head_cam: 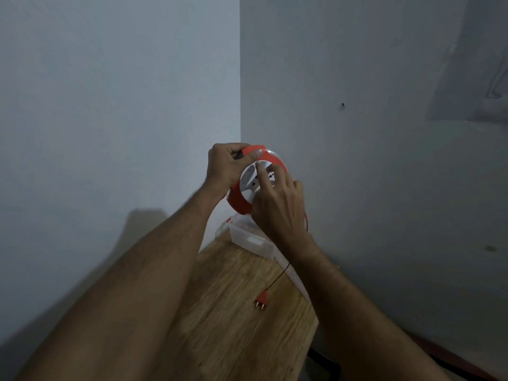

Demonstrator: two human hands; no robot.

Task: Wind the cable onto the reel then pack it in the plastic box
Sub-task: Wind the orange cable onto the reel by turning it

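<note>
— Start closest: what's on the tabletop?

— The red plug lies flat there, prongs toward the camera. Its cable runs up and away along the right forearm, toward the reel.

— So plenty is left unwound?

— I'd judge so; the loose run goes from the plug to the reel's right side, partly hidden behind the wrist.

— And beyond the plug?

— The clear plastic box sits at the tabletop's far end, directly under the raised reel.

— The hands?

— The left hand grips the red rim from the left, fingers curled over the top edge. The right hand rests on the white face, fingertips spread on the hub. Whether they pinch a knob, I cannot tell.

— What does winding hinge on?

— The reel's face tilts toward the camera, its axle pointing roughly at the person; the right hand is nearer the hub to turn it, I think.
</note>
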